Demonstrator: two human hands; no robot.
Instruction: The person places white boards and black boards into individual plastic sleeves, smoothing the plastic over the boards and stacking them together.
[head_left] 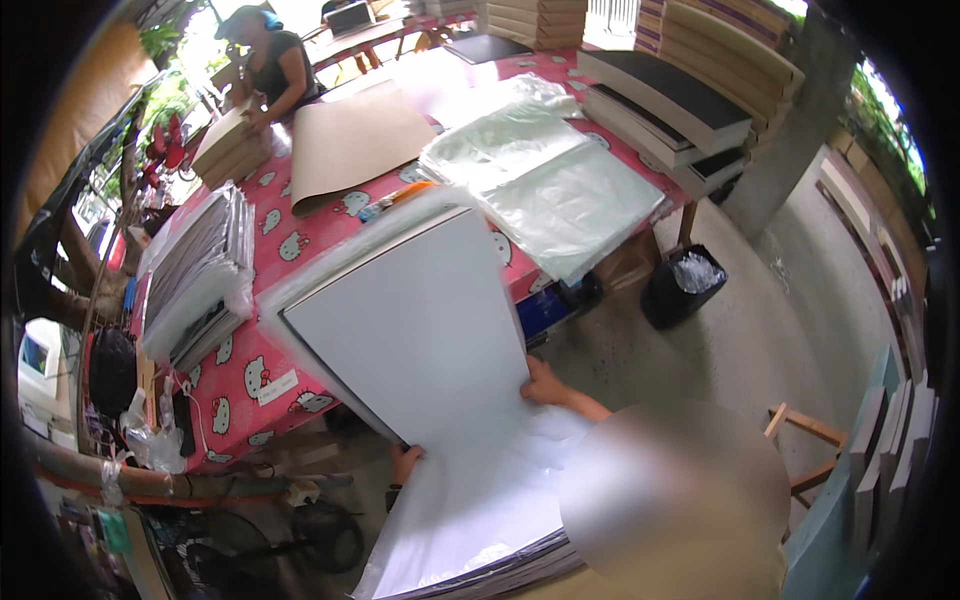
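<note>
A large flat light-grey board (410, 310) slants in front of me, its far end over the table's near edge. Clear plastic shows around its far and left edges. My left hand (405, 463) is closed on the board's left edge near its lower corner. Across from it, my right hand (545, 383) grips the right edge, fingers partly hidden. Below the hands, close to my body, lies a stack of shiny plastic-covered sheets (480, 510) with dark layered edges. Whether the board touches that stack I cannot tell.
The table (290, 245) has a pink cartoon-patterned cover. On it are clear plastic bags (570, 195), a brown paper sheet (355, 140), wrapped boards (200, 270) and dark-topped boards (665, 95). A black bin (685, 285) stands right. A person (275, 65) handles cartons far left.
</note>
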